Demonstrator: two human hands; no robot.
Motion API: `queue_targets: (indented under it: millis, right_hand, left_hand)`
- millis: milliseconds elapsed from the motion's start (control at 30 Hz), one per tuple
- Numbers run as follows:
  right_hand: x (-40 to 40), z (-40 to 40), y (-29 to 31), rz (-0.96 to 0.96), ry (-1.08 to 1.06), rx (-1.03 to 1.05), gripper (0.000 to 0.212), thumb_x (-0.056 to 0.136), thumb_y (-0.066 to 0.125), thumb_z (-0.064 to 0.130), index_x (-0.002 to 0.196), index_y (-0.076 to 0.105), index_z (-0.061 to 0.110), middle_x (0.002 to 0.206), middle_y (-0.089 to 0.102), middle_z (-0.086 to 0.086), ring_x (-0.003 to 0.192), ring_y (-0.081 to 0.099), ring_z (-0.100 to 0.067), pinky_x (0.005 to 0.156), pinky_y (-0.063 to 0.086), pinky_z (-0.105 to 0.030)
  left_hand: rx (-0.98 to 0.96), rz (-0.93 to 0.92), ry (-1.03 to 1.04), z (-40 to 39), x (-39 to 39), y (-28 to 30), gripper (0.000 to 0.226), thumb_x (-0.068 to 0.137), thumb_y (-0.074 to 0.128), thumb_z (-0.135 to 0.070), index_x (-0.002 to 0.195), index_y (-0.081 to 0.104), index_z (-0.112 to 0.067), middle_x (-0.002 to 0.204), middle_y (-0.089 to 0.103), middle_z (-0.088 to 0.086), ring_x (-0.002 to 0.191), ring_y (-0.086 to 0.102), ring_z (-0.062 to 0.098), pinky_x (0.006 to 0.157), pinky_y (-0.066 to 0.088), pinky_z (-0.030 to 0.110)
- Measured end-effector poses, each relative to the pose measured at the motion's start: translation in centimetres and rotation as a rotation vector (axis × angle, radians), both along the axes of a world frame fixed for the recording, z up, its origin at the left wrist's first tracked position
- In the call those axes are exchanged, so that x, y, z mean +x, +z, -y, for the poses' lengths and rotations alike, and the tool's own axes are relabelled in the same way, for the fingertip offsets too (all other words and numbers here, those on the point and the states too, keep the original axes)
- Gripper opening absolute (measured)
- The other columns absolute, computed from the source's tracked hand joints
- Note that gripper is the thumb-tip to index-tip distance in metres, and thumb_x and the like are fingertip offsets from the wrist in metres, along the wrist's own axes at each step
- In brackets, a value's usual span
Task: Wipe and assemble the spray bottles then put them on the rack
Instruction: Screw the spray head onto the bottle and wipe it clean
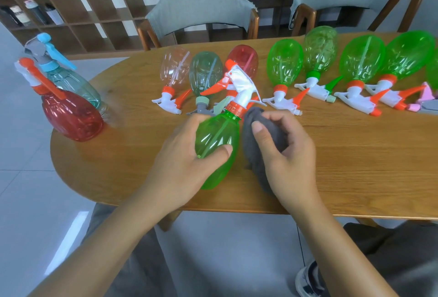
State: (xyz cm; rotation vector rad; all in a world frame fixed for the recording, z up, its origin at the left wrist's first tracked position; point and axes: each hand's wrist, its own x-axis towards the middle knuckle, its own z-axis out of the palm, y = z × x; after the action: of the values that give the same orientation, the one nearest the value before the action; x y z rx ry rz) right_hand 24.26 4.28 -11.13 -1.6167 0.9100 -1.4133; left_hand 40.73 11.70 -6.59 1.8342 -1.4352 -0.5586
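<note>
A wooden table (331, 154) with a rounded left end carries a row of spray bottles lying along its far edge, chairs behind. Near the front edge the left hand (184, 161) grips a green spray bottle (216, 145) around its body, tilted, nozzle away. The right hand (284, 154) bunches a grey cloth (256, 135) beside it. A loose grip while rubbing could let the slick bottle slip off the edge
</note>
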Motion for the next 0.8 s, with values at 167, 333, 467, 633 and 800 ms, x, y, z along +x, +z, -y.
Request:
queue_targets:
  millis: [167, 333, 467, 633, 800]
  right_hand:
    - [0.6, -0.7, 0.0, 0.03, -0.203, -0.083, 0.009, 0.099, 0.066, 0.018, 0.104, 0.063, 0.025, 0.094, 0.067, 0.021, 0.092, 0.063, 0.0, 0.081, 0.045, -0.016]
    - [0.6, -1.0, -0.3, -0.111, -0.106, -0.182, 0.006, 0.098, 0.064, 0.018, 0.103, 0.064, 0.02, 0.092, 0.064, 0.016, 0.09, 0.062, -0.002, 0.078, 0.044, -0.018]
    - [0.6, -1.2, -0.1, -0.125, -0.089, -0.201, 0.006, 0.097, 0.063, 0.018, 0.103, 0.063, 0.019, 0.093, 0.063, 0.017, 0.09, 0.061, 0.0, 0.079, 0.043, -0.015]
    - [0.9, -1.1, 0.2, -0.033, -0.158, -0.162, 0.013, 0.099, 0.061, 0.017, 0.104, 0.059, 0.029, 0.095, 0.065, 0.02, 0.089, 0.06, 0.004, 0.079, 0.042, -0.012]
    - [0.6, -1.0, -0.2, -0.168, 0.087, -0.156, 0.011, 0.098, 0.062, 0.015, 0.104, 0.062, 0.023, 0.097, 0.065, 0.018, 0.091, 0.063, -0.002, 0.08, 0.043, -0.014]
  left_hand:
    - [-0.054, 0.041, -0.08, -0.4, -0.4, 0.0, 0.056, 0.078, 0.075, -0.055, 0.128, 0.053, -0.04, 0.123, 0.057, -0.021, 0.117, 0.057, 0.002, 0.099, 0.049, 0.033]
    - [-0.087, 0.107, -0.063, -0.2, 0.2, -0.3, 0.063, 0.076, 0.079, -0.052, 0.131, 0.052, -0.036, 0.126, 0.053, -0.023, 0.12, 0.052, -0.002, 0.096, 0.041, 0.014]
    - [-0.076, 0.141, -0.046, 0.0, 1.0, -0.3, 0.074, 0.068, 0.083, -0.057, 0.133, 0.051, -0.039, 0.127, 0.049, -0.026, 0.121, 0.046, -0.01, 0.094, 0.033, 0.003]
    - [-0.058, 0.233, -0.073, 0.0, 1.2, -0.2, 0.088, 0.058, 0.083, -0.065, 0.136, 0.055, -0.037, 0.127, 0.047, -0.025, 0.114, 0.045, -0.013, 0.093, 0.03, -0.002]
    - [-0.093, 0.298, -0.058, 0.1, 2.1, -0.5, 0.08, 0.057, 0.084, -0.063, 0.127, 0.057, -0.037, 0.122, 0.049, -0.019, 0.113, 0.049, -0.004, 0.095, 0.033, 0.003]
